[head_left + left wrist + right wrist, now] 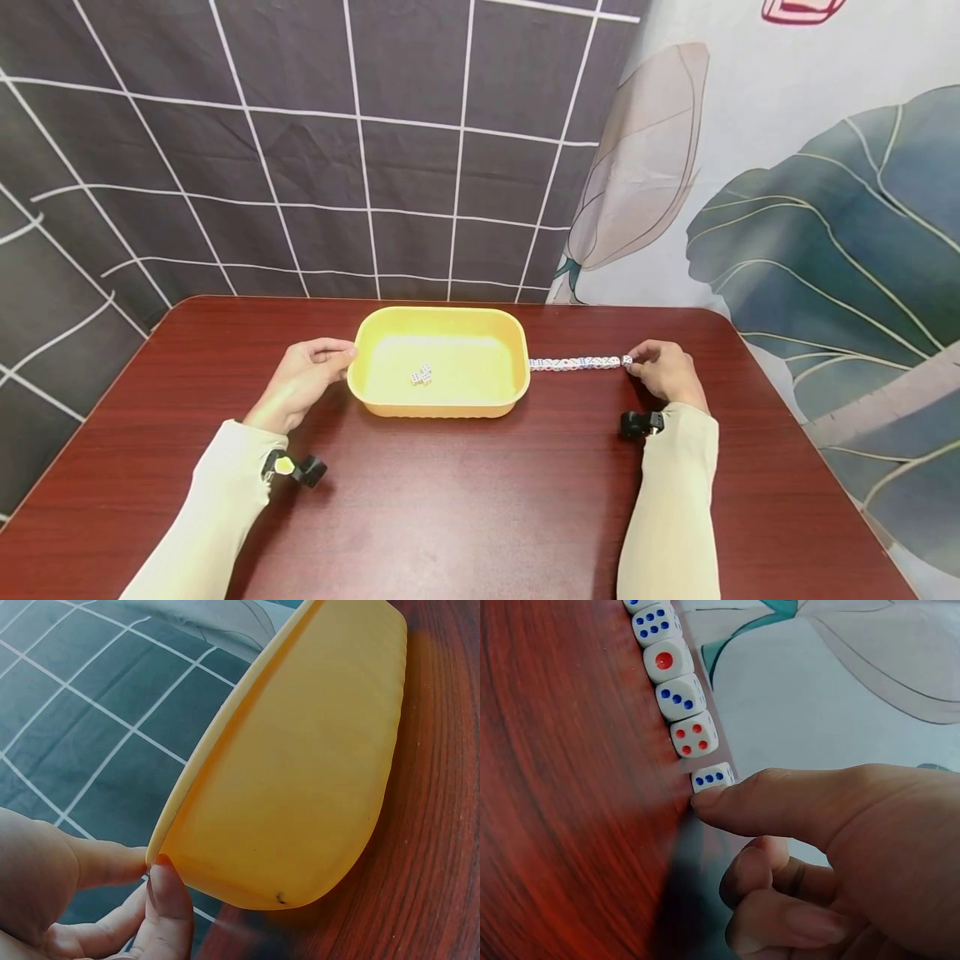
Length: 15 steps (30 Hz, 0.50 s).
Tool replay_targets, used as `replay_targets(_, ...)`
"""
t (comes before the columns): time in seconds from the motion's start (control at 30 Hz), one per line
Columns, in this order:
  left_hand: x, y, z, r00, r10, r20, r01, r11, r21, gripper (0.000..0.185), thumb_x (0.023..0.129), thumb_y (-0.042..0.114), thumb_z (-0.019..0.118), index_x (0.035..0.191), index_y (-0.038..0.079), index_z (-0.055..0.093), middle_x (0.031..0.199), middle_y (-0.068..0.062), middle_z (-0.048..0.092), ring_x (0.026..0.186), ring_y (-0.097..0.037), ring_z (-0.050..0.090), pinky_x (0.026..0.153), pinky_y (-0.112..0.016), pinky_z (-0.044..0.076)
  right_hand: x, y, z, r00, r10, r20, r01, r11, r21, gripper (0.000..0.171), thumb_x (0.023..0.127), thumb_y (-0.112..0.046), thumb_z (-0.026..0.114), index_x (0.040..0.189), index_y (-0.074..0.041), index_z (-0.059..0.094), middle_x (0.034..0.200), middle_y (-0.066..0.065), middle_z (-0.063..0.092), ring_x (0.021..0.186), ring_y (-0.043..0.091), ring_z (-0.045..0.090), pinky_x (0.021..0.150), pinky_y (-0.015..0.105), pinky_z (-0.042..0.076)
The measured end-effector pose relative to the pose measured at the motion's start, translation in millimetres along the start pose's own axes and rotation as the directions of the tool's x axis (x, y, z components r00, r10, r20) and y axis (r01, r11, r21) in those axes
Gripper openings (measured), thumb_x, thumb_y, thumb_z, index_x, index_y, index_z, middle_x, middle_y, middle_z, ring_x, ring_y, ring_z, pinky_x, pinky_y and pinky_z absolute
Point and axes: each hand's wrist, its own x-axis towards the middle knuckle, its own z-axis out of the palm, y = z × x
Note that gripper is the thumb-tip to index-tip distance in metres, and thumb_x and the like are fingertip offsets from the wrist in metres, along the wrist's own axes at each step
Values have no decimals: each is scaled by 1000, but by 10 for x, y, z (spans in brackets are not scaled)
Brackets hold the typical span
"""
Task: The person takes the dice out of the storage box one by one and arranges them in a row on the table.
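Observation:
My left hand pinches the left rim of a yellow plastic basin, thumb on the outer side in the left wrist view. Three white dice lie together on the basin's floor. To the basin's right, a straight row of white dice with red and blue pips stretches across the table. My right hand holds a single die at the row's right end, thumb against its side. A small gap parts this die from the last one in the row, which shows four red pips.
The dark red wooden table ends at a back edge just behind the basin. Beyond it hang a dark grey cloth with white grid lines and a pale curtain with leaf patterns.

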Motion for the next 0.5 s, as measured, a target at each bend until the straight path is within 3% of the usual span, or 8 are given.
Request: replay_targets(0.5, 8, -3, 6, 1000, -7, -5, 7, 1000, 4, 44, 102, 16, 62, 134, -13, 54, 94, 6, 73, 79, 2, 66, 79, -15, 57, 16, -39, 5, 999, -31, 19, 31, 999, 12, 19, 93, -12, 68, 111, -6, 72, 85, 9, 63, 84, 28, 55, 69, 32, 41)
